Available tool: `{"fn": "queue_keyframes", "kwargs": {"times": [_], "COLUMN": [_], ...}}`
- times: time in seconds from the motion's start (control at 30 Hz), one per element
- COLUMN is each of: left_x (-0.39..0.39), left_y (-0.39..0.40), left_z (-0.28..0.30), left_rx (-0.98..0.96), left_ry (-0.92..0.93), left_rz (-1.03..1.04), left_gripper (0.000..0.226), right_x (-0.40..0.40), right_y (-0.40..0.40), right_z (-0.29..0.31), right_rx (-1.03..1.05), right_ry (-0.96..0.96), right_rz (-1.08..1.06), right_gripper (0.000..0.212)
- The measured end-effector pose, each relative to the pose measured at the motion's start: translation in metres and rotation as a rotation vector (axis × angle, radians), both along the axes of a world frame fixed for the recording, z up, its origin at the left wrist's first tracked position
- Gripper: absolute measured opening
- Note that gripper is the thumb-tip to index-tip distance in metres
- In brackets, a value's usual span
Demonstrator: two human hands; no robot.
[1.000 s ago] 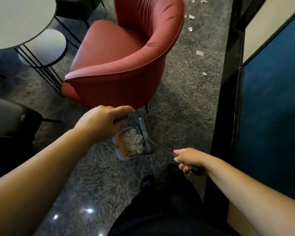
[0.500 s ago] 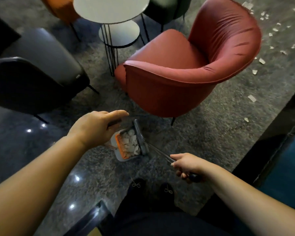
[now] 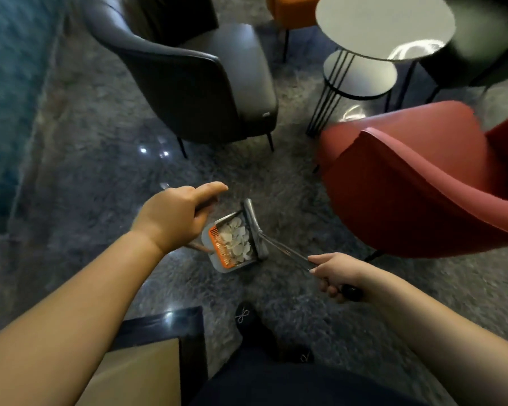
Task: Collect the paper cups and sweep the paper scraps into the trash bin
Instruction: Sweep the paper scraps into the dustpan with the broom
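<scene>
A grey dustpan with an orange comb edge hangs low over the dark carpet, filled with several white paper scraps. My left hand grips the dustpan's upright handle, which is mostly hidden under the hand. My right hand grips the black-ended handle of a broom. The broom's grey head lies against the dustpan's open side. No paper cups or trash bin are in view.
A red armchair stands close on the right. A dark grey chair is ahead, with a round white side table on thin black legs behind. A dark-edged wooden corner sits by my left leg; my black shoes are below.
The view has swung left: the red chair has slid to the right, the grey chair is now central, and the loose scraps on the floor have left the frame. Both hands keep their grips.
</scene>
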State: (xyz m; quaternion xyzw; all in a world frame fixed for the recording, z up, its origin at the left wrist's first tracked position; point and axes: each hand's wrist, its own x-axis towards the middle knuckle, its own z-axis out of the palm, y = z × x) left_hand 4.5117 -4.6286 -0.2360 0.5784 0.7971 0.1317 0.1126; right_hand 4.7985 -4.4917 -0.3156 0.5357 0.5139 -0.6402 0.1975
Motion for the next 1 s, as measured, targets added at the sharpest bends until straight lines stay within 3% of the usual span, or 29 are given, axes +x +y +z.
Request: {"fn": "queue_keyframes", "kwargs": {"times": [0.47,1.0], "left_x": [-0.178,-0.388], "left_y": [-0.072,-0.076], "left_z": [0.006,0.019], "left_rx": [0.034,0.069], "left_ry": [0.011,0.046], "left_rz": [0.375,0.823], "left_gripper": [0.045,0.047], "right_x": [-0.241,-0.571], "right_y": [0.018,0.081], "right_z": [-0.002,0.04], "right_rx": [-0.018,0.015], "right_ry": [-0.005,-0.022], "right_rz": [0.29,0.75], "right_gripper": [0.05,0.036]}}
